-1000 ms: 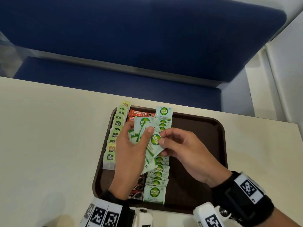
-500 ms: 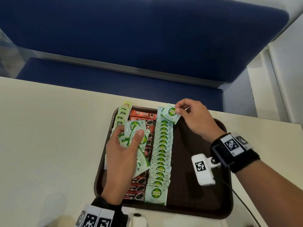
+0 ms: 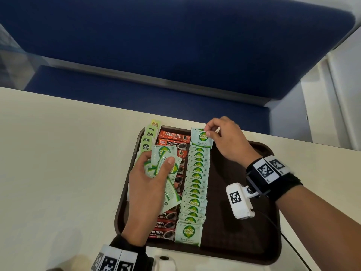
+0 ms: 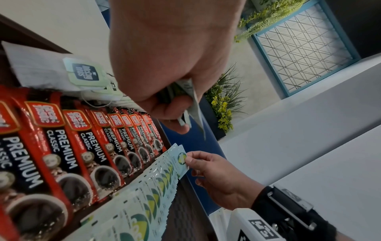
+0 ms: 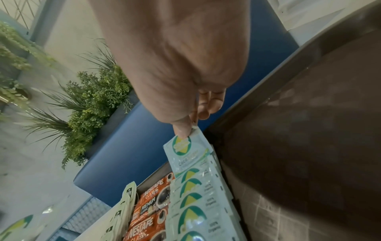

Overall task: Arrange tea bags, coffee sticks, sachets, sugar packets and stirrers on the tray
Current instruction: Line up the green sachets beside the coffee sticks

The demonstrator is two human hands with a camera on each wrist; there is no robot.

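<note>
Since half a second earlier, the right hand [image 3: 226, 139] had lowered its sugar packet [image 3: 202, 138] from a raised tilt until it lay at the far end of the sugar row, while the left hand [image 3: 148, 190] had stayed over the tray's left half with its bundle.

On the pale tabletop [image 3: 58, 163] sat a dark brown tray [image 3: 244, 241]. Along its left edge ran a column of tea bags [image 3: 149, 133] with green tags, partly hidden by the left hand. That hand's grip was clenched round a fan of spare sugar packets [image 3: 166, 169], thumb pressed on top of them, held above the coffee sticks. Next came the column of red coffee sticks [image 3: 172, 139], lying crosswise and overlapping from the far rim to the near rim. Just beside them ran the row of sugar packets [image 3: 195, 184], pale green and overlapping like shingles. At the row's far end, the right hand's grip pinched the top corner of the single sugar packet between thumb and forefinger, the packet resting on the row against the tray's far rim. Right of the row, the tray floor lay bare under the right wrist.
</note>
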